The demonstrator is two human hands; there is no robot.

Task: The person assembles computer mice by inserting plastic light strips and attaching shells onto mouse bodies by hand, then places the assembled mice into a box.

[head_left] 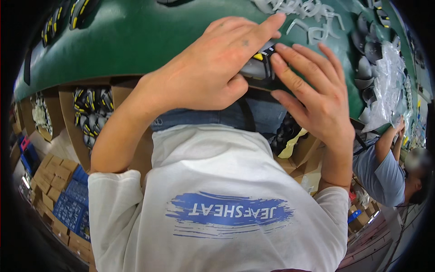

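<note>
A small curved plastic part [258, 69] in grey and black with a yellow patch is at the near edge of the green table [149, 41]. My left hand [210, 68] is closed over its left side, index finger stretched across the top and thumb bent in. The left hand's other fingertips are hidden. At the part's right end, my right hand [317, 88] touches it with index and middle fingertips. Its thumb and remaining fingers are spread apart.
Translucent curved plastic pieces [312, 16] lie beyond my hands. Dark shells [372, 51] and a clear plastic bag [387, 90] are at the right, near another person [383, 163]. Black-and-yellow parts [54, 25] lie far left. An open cardboard box [68, 120] holds similar parts.
</note>
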